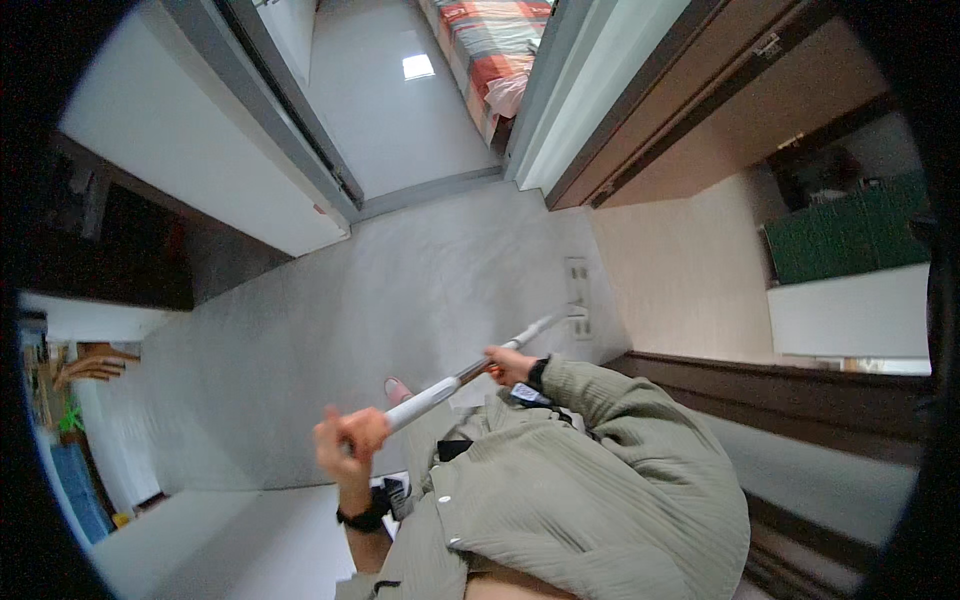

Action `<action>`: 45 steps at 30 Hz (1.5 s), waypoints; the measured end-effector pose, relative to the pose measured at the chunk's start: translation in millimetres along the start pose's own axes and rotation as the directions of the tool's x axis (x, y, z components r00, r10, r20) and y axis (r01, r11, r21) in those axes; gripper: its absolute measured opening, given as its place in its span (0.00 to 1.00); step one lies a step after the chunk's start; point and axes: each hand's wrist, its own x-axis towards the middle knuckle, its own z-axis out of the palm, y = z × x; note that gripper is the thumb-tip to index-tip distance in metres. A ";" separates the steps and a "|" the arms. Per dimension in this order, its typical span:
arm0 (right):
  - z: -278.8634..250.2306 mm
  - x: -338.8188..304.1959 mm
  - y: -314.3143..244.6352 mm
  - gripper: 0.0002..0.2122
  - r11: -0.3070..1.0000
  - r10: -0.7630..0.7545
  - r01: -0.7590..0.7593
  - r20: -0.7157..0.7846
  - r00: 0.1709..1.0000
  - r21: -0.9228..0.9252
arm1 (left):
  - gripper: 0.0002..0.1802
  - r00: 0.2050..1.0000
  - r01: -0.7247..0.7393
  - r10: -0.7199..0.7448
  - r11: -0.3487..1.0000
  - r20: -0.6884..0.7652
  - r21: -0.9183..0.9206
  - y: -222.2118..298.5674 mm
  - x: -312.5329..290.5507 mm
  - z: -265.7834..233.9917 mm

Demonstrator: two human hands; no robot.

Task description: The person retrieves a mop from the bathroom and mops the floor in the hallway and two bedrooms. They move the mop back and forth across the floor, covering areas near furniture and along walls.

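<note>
A flat mop (430, 400) with a white and metal handle slants across in front of my body, from lower left to upper right. Its narrow flat head (578, 270) lies on the grey floor by the right wall. Closed round the top end of the handle is my left hand (352, 440), somewhat blurred, with a finger lifted. Further down, my right hand (510, 366) grips the metal part of the handle. Dark bands circle both wrists.
Ahead, a doorway (430, 190) leads to a room with a bed (490, 60) under a checked cover. A brown door (720, 90) stands at the right, near a green cabinet (850, 235). Dark furniture (120, 240) is at the left. One pink slipper (397, 390) shows below me.
</note>
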 end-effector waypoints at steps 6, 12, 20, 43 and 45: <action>265.7 26.2 12.3 0.12 0.997 -0.002 0.020 0.221 0.975 -0.076 | 0.35 0.949 -0.093 0.114 0.992 -0.295 0.086 136.1 -50.7 -166.5; 498.4 18.6 14.4 0.12 1.000 -0.002 0.012 0.403 0.915 -0.021 | 0.33 0.807 -0.144 0.362 0.886 -0.466 0.441 271.6 -74.7 -235.3; 550.3 8.0 -34.6 0.15 0.996 -0.094 0.077 0.501 0.861 0.055 | 0.32 0.925 -0.325 0.378 0.843 -0.043 0.429 288.5 -29.8 -221.6; 70.4 29.4 88.3 0.18 0.950 -0.152 0.177 -0.115 0.982 0.258 | 0.37 0.803 0.385 -0.323 0.923 0.501 -0.021 1.9 59.6 -113.3; 115.3 51.7 76.7 0.19 0.955 -0.208 0.211 -0.034 0.978 0.207 | 0.37 0.826 0.373 -0.319 0.928 0.464 -0.026 16.2 68.7 -163.5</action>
